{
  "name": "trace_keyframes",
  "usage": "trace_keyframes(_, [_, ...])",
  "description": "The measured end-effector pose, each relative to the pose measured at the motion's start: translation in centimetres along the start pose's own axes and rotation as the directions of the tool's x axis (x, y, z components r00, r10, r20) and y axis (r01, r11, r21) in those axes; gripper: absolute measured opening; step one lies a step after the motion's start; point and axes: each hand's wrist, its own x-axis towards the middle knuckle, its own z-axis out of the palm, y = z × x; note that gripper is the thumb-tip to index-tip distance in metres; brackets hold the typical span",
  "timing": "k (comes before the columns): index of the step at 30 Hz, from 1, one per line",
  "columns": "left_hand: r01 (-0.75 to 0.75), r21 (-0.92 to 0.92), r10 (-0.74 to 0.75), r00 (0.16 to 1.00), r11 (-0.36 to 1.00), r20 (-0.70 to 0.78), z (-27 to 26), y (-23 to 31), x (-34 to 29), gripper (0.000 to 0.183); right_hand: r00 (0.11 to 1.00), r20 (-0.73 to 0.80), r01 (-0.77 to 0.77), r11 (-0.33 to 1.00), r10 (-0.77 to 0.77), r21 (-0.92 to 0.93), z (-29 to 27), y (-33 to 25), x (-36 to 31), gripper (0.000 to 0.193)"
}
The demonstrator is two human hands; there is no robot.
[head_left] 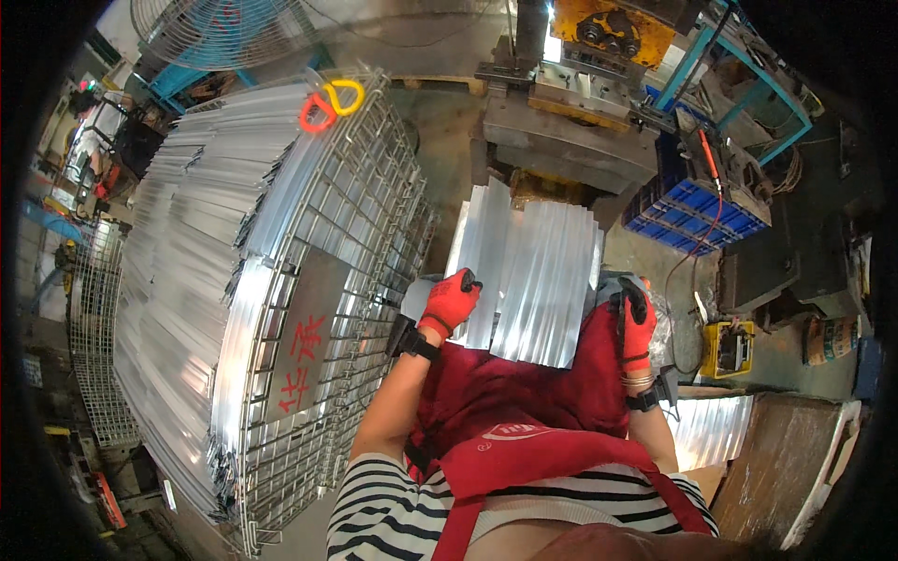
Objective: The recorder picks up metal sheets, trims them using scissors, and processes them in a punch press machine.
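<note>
A stack of long, shiny metal strips (pixel 543 280) lies side by side in front of me, above my red apron (pixel 524 383). My left hand (pixel 451 304), in a red glove with black fingertips, is closed at the left edge of the stack. Its fingertips overlap the outer strip, but what they hold, if anything, is hidden. To the right of the strips, and apart from them, my right hand (pixel 638 323) wears a matching glove. Its fingers are curled downward beside my knee, and whatever is in them cannot be made out.
At my left stands a wire cage (pixel 323 280) packed with metal strips. A press machine (pixel 571 122) is straight ahead. To the right are a blue crate (pixel 697 220), a yellow basket (pixel 728 349) and, nearer me, a cardboard box (pixel 786 458). A fan (pixel 220 28) stands far left.
</note>
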Motion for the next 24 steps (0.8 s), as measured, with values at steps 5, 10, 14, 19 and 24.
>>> trace_keyframes(5, [-0.044,0.387,0.124,0.975,0.921,-0.184,-0.1,-1.4,0.6,0.025,0.975,0.013,0.221,0.956,-0.223,-0.196,0.6,-2.4,-0.8,0.025])
trace_keyframes(10, [-0.066,0.605,0.289,0.915,0.794,-0.28,0.0,1.1,-0.6,0.029,0.95,0.037,0.309,0.926,-0.309,-0.218,0.8,-2.8,-0.7,0.027])
trace_keyframes(14, [-0.23,0.407,0.298,0.948,0.884,-0.111,4.4,1.9,-2.4,0.043,0.943,0.072,0.332,0.913,-0.325,-0.235,1.1,-4.4,-0.9,0.026])
trace_keyframes(19, [-0.144,0.577,0.106,0.989,0.804,0.099,7.7,3.8,-3.7,0.073,0.915,0.08,0.399,0.859,-0.395,-0.32,1.2,-3.4,-0.5,0.026])
trace_keyframes(24, [-0.159,0.469,0.119,0.986,0.869,0.113,7.5,2.0,-2.3,0.07,0.9,0.094,0.434,0.848,-0.426,-0.303,1.2,-3.7,-0.5,0.027])
